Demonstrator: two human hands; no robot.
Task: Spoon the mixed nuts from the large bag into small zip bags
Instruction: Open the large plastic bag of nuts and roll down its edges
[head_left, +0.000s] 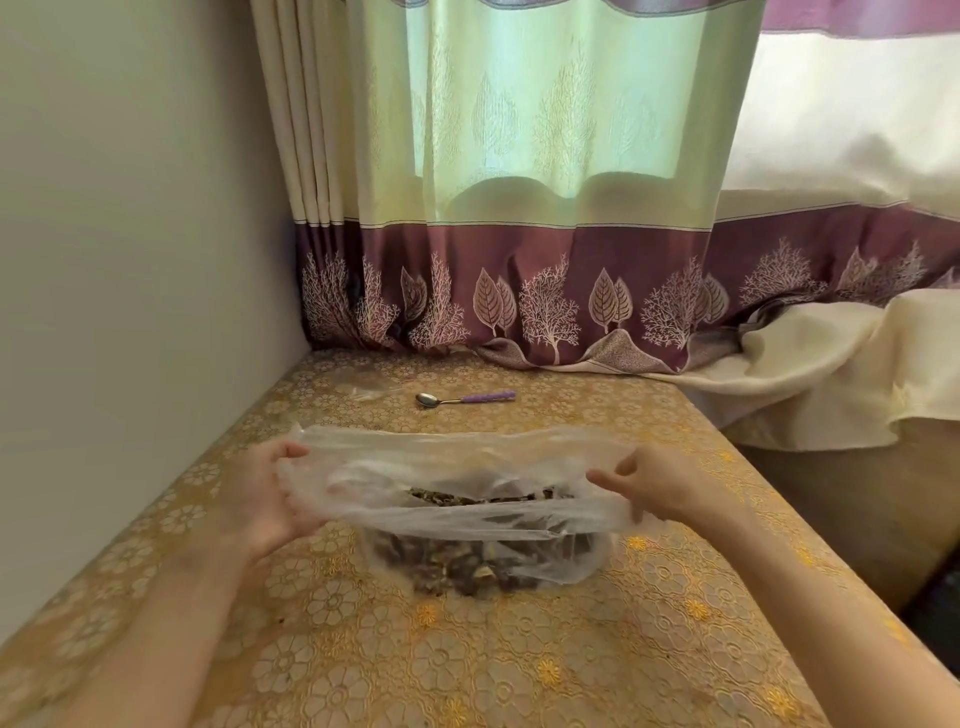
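A large clear plastic bag (467, 457) of dark mixed nuts (457, 564) rests on the table in front of me. My left hand (270, 493) grips the left side of its rim and my right hand (660, 486) grips the right side, so the mouth is stretched wide. Behind the bag lies a metal spoon (462, 398) with a purple handle, its bowl to the left. A small clear zip bag (363, 387) lies flat to the left of the spoon, hard to make out.
The table (519, 665) wears a gold floral cover. A white wall runs along its left side. Curtains (519, 234) hang at the back edge, with a cream cloth (810, 364) bunched at the back right. The table's right edge drops off.
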